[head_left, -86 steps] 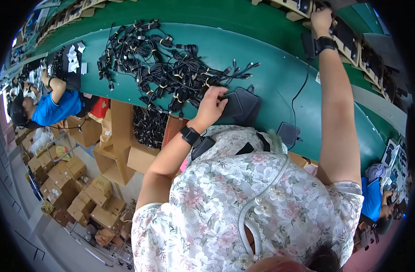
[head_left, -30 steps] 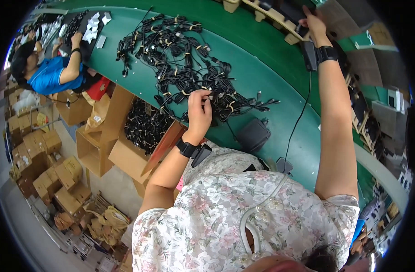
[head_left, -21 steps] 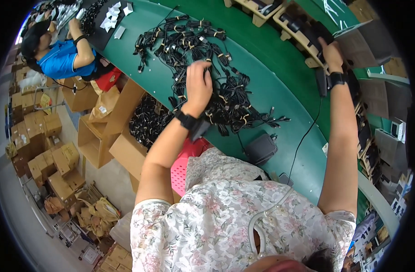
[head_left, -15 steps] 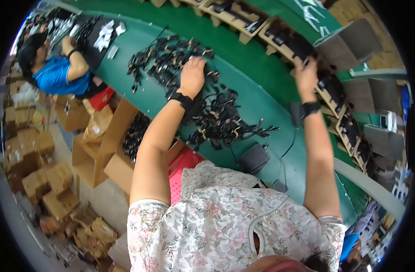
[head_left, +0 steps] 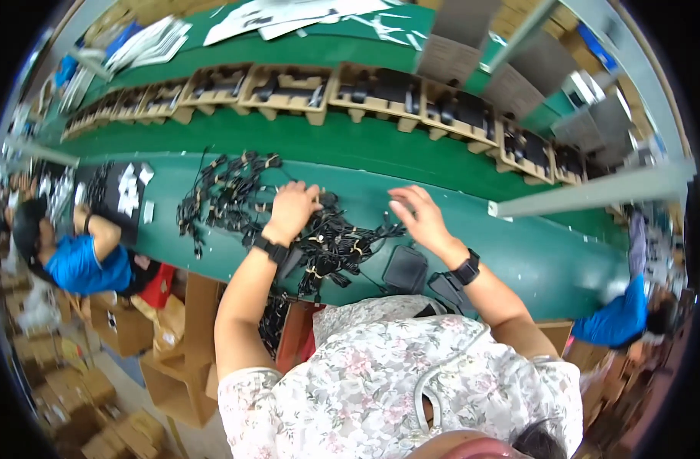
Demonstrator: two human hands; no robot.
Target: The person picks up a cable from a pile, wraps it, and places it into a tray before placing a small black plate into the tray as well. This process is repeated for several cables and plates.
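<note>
My left hand (head_left: 290,211) is over a heap of black cables (head_left: 331,243) on the green worktable, its fingers bent and closed on a black cable among the bundles. Tan ties hold the bundles together. More black cables (head_left: 227,187) lie to the left. My right hand (head_left: 425,220) hovers above the table just right of the heap, fingers apart and nothing in them. Between that hand and my body sits a dark, square, box-like adapter (head_left: 406,268). Another dark flat device (head_left: 448,290) lies beside it, partly under my right wrist.
Beyond the worktable (head_left: 533,252), a row of cardboard trays (head_left: 289,90) holds black devices. A grey metal bar (head_left: 594,190) juts in at right. Co-workers in blue sit at left (head_left: 86,260) and right (head_left: 617,314). Open cartons (head_left: 183,375) stand at lower left.
My right hand has come back from the tray row to beside the cable heap. My left hand stays at the cables, its fingers now more bent. The whole view has turned.
</note>
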